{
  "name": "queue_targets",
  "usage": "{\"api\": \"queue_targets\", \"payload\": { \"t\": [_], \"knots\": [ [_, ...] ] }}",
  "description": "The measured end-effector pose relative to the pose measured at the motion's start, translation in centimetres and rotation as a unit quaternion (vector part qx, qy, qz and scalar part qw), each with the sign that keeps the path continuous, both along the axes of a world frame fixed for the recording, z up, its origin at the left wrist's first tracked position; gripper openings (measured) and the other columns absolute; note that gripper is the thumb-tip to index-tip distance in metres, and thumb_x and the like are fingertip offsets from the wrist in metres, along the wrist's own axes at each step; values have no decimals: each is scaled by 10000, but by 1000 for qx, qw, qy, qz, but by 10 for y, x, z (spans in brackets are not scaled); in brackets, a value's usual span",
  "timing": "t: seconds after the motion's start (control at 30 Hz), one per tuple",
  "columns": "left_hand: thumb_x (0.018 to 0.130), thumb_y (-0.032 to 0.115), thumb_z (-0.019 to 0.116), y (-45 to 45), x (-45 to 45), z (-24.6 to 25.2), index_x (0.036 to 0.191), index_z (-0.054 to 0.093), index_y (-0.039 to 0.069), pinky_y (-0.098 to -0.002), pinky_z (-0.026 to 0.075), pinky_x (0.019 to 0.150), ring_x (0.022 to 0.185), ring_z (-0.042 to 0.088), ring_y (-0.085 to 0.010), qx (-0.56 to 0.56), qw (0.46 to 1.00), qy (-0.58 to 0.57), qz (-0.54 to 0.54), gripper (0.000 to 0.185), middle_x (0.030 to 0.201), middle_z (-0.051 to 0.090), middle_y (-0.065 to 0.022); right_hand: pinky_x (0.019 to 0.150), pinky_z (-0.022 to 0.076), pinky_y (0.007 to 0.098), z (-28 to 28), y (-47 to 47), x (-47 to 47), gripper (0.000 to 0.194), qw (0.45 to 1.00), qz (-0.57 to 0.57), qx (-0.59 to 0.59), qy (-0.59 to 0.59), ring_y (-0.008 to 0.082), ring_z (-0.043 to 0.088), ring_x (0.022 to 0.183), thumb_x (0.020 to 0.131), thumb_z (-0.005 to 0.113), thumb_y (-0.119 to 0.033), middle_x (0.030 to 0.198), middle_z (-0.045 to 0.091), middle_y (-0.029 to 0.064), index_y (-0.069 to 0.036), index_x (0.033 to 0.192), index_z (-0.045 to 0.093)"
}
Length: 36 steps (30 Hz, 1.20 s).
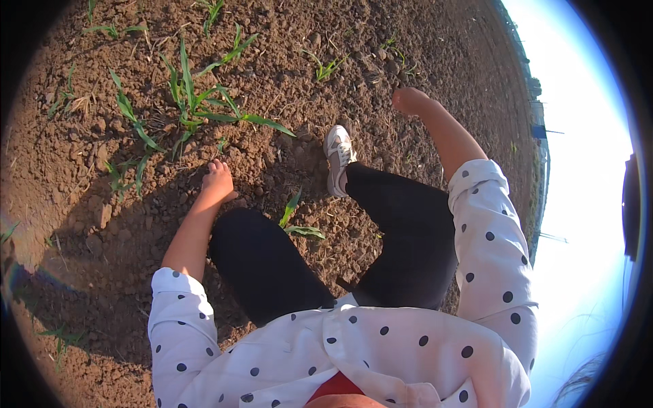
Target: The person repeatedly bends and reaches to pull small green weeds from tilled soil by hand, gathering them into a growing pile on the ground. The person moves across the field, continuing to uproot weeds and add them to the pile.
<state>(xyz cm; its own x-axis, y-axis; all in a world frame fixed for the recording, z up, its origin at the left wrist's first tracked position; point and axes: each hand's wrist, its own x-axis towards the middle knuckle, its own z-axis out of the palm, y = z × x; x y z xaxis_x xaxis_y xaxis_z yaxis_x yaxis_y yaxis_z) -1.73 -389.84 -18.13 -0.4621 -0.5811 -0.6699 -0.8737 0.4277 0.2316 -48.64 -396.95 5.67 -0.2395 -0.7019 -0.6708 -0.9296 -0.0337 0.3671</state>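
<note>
My left hand [218,181] is low over the brown, clumpy soil [245,178], just beyond my bent knee. Its thumb stands apart from the bent fingers, and nothing shows in it. A small green seedling [221,145] grows close past its fingertips. Farther out is a larger leafy plant with long narrow blades [190,104]. My right hand [409,101] reaches out over the soil on the right, fingers turned away and partly hidden, so whether it holds something is unclear. Small grassy sprouts [395,48] rise from the ground a short way beyond it.
A white and grey shoe [338,158] is planted on the soil between my hands. A young plant [293,219] grows between my black-trousered legs [408,229]. More seedlings [326,69] dot the field. Distant structures [538,127] line the horizon at right.
</note>
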Motion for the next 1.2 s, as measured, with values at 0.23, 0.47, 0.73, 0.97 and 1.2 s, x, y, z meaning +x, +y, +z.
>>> {"api": "queue_targets", "payload": {
  "t": [0.23,0.47,0.73,0.97,1.2],
  "knots": [
    [683,552,698,-37,-25,13,1391,132,-85,-451,395,996,1343,145,-423,211,973,-98,7,1108,1454,70,-286,803,489,372,-136,-93,34,257,973,-21,-125,-195,230,608,955,867,431,-205,1003,650,49,-215,1031,628],
    [628,553,752,-21,-56,15,1391,87,-99,-426,389,997,1356,37,-441,167,967,-183,64,1204,1456,-21,-299,905,417,373,-247,-154,43,179,962,268,-25,-49,231,602,959,838,553,-156,988,644,74,-110,984,647],
    [685,504,712,-49,-79,0,1350,245,-92,-439,349,1011,1330,194,-396,244,914,-219,239,1008,1437,124,-285,700,438,436,-280,-190,12,219,929,355,104,-27,250,605,807,801,648,-198,891,650,79,-78,982,674],
    [789,291,627,-138,-185,44,1121,554,8,-428,441,890,1043,554,-359,278,946,-80,145,442,1094,586,-218,603,461,333,-301,-181,-16,177,900,398,71,-162,210,627,771,796,648,-182,852,655,79,-46,903,686],
    [791,339,648,-227,-286,29,1371,334,49,-422,177,1104,1358,180,-321,-18,997,-25,74,720,1470,200,-162,601,497,323,-288,-188,-32,133,898,375,96,-211,211,634,740,811,630,-139,818,662,60,-40,882,686]
  ]
}}
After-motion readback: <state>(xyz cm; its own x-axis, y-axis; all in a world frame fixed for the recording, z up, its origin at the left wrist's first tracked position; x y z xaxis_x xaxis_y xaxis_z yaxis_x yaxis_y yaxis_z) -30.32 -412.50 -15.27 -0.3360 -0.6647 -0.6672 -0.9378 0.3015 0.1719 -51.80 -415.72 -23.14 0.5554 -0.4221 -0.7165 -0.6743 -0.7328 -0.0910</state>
